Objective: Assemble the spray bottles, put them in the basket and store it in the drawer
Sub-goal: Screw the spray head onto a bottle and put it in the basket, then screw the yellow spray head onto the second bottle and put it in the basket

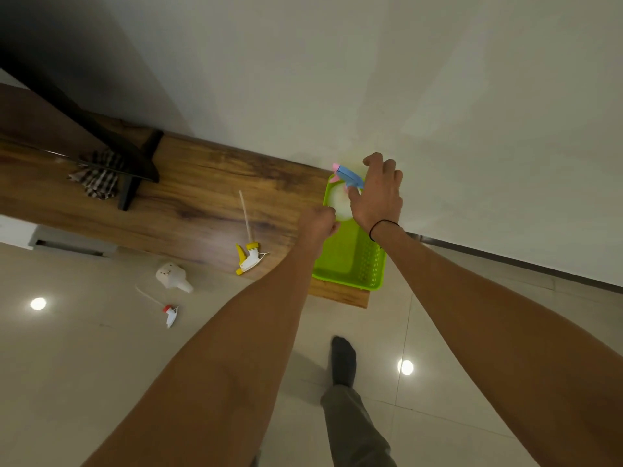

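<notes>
Head view: right hand (pixel 379 193), fingers spread, sets the blue-and-pink spray bottle (pixel 344 190) upright in the green basket (pixel 357 261) at the table (pixel 188 197) end; left hand (pixel 320 227), loosely curled on nothing visible, hovers beside the bottle. 1 yellow sprayer head (pixel 248 257) waits nearby for assembly.

there is one view only, from a wide-angle camera worn on the person's head, looking forward and steeply down. both forearms enter from the bottom edge and reach toward the centre right of the frame, where the left hand (pixel 318 224) and right hand (pixel 379 193) meet over a green basket (pixel 350 261). a wooden cabinet top (pixel 188 193) runs from the left edge to the centre, seen from above and fairly near. the pale wall (pixel 438 96) fills the upper frame, and the tiled floor (pixel 84 365) and a socked foot (pixel 343 362) the lower part. straight edges bend near the borders.
</notes>
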Action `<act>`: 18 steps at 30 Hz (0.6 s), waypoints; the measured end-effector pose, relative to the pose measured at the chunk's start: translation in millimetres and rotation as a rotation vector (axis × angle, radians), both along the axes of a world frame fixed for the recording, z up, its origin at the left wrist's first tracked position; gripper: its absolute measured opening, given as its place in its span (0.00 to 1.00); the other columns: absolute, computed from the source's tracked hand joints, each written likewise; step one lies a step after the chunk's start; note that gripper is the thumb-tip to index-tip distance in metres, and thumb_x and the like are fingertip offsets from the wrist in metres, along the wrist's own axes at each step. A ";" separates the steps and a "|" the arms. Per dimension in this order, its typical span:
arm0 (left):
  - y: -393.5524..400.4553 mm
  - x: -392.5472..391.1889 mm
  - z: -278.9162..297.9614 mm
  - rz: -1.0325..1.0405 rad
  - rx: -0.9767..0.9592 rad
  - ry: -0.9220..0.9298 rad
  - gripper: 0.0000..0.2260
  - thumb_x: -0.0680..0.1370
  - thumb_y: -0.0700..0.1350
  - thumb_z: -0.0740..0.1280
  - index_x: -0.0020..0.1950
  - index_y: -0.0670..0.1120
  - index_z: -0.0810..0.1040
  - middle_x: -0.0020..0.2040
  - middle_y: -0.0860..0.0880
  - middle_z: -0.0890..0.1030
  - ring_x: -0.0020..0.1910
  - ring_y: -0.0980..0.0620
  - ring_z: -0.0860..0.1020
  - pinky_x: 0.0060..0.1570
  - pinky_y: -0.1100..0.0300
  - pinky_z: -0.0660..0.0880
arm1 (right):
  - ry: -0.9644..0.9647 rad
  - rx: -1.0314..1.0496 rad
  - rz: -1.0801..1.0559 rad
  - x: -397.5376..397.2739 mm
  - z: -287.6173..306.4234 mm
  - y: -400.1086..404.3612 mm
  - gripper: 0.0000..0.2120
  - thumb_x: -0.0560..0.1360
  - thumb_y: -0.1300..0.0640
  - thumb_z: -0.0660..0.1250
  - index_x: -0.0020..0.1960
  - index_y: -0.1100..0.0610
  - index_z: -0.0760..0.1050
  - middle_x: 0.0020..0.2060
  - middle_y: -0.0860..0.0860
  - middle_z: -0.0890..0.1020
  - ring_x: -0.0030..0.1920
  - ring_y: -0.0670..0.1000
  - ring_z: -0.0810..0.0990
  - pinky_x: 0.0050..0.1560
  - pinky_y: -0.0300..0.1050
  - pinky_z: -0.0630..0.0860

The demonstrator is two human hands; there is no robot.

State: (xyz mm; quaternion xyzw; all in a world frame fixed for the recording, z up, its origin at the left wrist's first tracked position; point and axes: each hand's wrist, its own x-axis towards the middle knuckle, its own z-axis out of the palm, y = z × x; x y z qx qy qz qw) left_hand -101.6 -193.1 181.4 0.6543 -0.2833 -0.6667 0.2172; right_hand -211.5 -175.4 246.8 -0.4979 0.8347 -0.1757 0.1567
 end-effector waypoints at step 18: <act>5.3 182.8 26.5 0.130 -0.100 -0.047 0.05 0.83 0.42 0.67 0.55 0.41 0.80 0.42 0.43 0.86 0.38 0.48 0.82 0.29 0.61 0.77 | -0.190 0.057 0.114 169.2 -13.4 16.1 0.15 0.76 0.55 0.69 0.61 0.57 0.72 0.59 0.56 0.78 0.62 0.60 0.76 0.50 0.53 0.77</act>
